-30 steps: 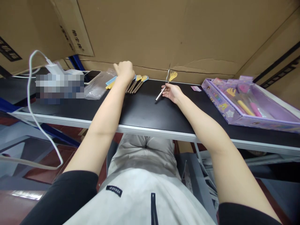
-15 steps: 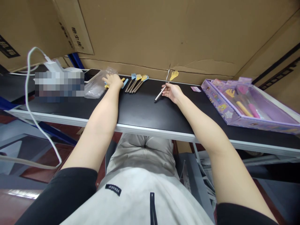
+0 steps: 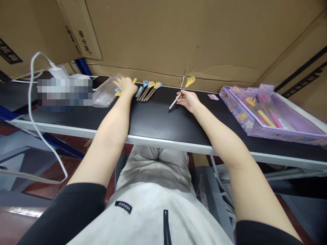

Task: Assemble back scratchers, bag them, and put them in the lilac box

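A clear plastic bag [image 3: 103, 98] lies on the black tabletop [image 3: 163, 119]. Beside it, the left hand [image 3: 126, 85] covers yellow and blue sticks [image 3: 118, 94], fingers spread; whether they grip cannot be determined. Next, a loose blue stick [image 3: 139, 92] lies alongside a row of brown-handled claw tools [image 3: 146, 92]. The right hand [image 3: 187, 101] grasps a yellow-headed claw tool [image 3: 175, 102] between thumb and fingers, head upward, tilted. Further right: a pink card [image 3: 213, 97], then a purple box [image 3: 255, 131] containing packaged tools [image 3: 267, 118].
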{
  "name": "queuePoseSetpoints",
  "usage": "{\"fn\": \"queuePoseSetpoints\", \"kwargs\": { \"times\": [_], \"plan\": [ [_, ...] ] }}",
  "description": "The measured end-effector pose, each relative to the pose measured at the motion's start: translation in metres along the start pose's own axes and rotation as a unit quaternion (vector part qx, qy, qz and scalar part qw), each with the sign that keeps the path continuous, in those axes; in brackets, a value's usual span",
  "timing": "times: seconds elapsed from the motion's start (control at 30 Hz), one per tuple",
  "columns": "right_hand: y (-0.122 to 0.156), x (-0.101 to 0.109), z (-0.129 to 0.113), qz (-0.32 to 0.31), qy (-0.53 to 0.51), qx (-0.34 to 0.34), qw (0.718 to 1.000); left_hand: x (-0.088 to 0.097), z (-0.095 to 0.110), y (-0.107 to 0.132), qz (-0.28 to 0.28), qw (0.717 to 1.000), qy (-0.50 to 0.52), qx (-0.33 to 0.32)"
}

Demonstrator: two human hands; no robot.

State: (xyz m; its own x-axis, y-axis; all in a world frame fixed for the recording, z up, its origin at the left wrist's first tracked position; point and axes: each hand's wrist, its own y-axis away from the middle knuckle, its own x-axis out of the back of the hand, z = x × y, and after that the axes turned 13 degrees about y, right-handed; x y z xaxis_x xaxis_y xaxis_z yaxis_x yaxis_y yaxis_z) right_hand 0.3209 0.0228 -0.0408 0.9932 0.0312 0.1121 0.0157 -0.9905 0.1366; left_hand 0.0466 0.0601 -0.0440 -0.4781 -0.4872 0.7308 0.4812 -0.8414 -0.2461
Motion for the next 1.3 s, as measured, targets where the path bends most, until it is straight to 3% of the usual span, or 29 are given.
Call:
{"fn": "queuePoseSetpoints", "kwargs": {
  "times": [0.27, 0.67, 0.83, 1.0, 1.17, 1.3],
  "plan": [
    [0.004, -0.002, -0.003, 0.007, 0.004, 0.001, 1.0, -0.003, -0.02, -0.007, -0.022, 0.994, 0.065, 0.088],
    [0.001, -0.002, -0.001, 0.009, 0.0, 0.003, 1.0, -0.005, -0.01, -0.01, -0.032, 0.994, 0.09, 0.06],
    [-0.001, -0.001, 0.0, 0.006, -0.004, 0.007, 1.0, -0.005, -0.013, -0.011, -0.03, 0.987, 0.156, 0.0],
    [-0.005, 0.0, 0.002, 0.015, -0.007, 0.014, 1.0, -0.005, -0.001, -0.005, -0.05, 0.981, 0.128, -0.138],
    [-0.014, 0.004, 0.006, 0.046, -0.027, 0.036, 0.998, -0.021, 0.009, -0.011, -0.137, 0.951, 0.094, -0.261],
    [-0.022, 0.01, 0.008, 0.066, -0.061, 0.062, 0.994, -0.03, 0.014, -0.012, -0.199, 0.931, 0.101, -0.29]
  ]
}}
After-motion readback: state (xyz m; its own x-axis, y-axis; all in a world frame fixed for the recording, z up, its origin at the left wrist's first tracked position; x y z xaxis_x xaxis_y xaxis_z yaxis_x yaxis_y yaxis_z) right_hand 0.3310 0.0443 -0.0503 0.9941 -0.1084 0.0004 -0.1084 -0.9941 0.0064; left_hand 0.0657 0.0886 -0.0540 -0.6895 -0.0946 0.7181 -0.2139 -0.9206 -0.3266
